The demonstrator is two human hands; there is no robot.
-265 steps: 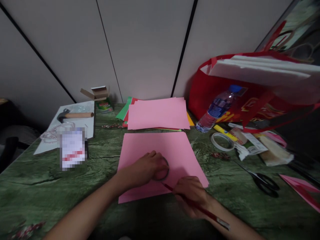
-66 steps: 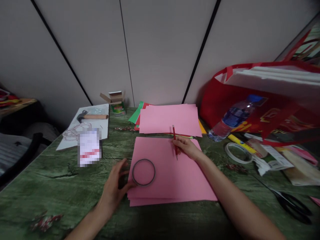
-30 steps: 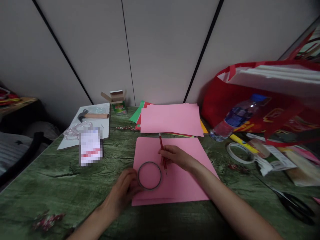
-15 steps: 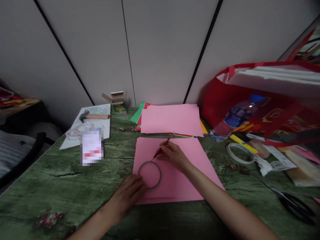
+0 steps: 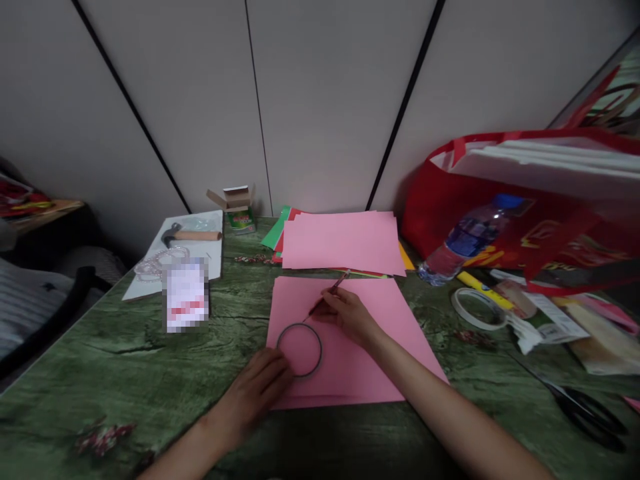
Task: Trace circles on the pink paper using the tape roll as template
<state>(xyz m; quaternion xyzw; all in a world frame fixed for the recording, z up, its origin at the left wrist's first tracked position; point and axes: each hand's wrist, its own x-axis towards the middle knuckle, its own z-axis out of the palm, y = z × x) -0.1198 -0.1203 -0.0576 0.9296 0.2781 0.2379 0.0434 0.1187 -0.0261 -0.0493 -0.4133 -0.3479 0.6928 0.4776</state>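
Now that the red pencil [image 5: 340,281] has shifted from right of the grey ring [image 5: 321,350] to its far rim, the two seem paired. Right hand [image 5: 346,315]: pinching the pencil. Left hand [image 5: 261,383]: loosely curled over the ring's near-left edge, grip hidden. Ring: flat on pink paper [image 5: 360,373].

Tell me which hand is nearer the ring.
Left. The left hand is at the near-left side of the ring, fingers covering part of its rim; the right hand is apart, beyond its far-right side, holding the pencil.
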